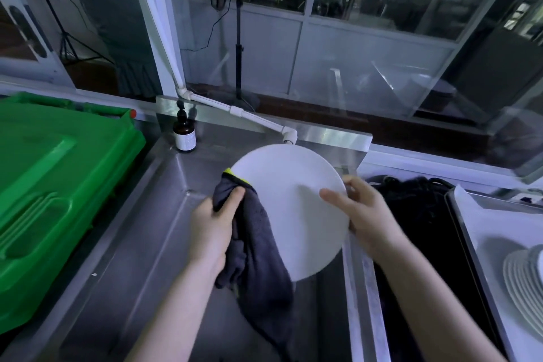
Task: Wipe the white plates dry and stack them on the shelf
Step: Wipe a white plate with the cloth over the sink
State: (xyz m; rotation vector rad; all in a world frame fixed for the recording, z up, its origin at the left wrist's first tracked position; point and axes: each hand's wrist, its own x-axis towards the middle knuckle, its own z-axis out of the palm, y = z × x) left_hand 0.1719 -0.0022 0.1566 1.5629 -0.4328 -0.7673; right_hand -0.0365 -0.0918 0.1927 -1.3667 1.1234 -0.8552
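Note:
I hold a round white plate [289, 206] tilted over the steel sink [141, 232]. My right hand [363, 209] grips its right rim, thumb on the face and fingers behind. My left hand [213, 228] grips a dark grey cloth [258, 258] with a yellow-green edge, pressed against the plate's left rim; the cloth hangs down below the plate. A stack of white plates [526, 282] stands at the right edge on a white tray surface.
A large green plastic crate [53, 185] fills the left side. A brown pump bottle [184, 134] stands at the sink's back corner beside a white pipe [235, 110]. Dark material [417, 209] lies in the basin to the right. Glass partitions rise behind.

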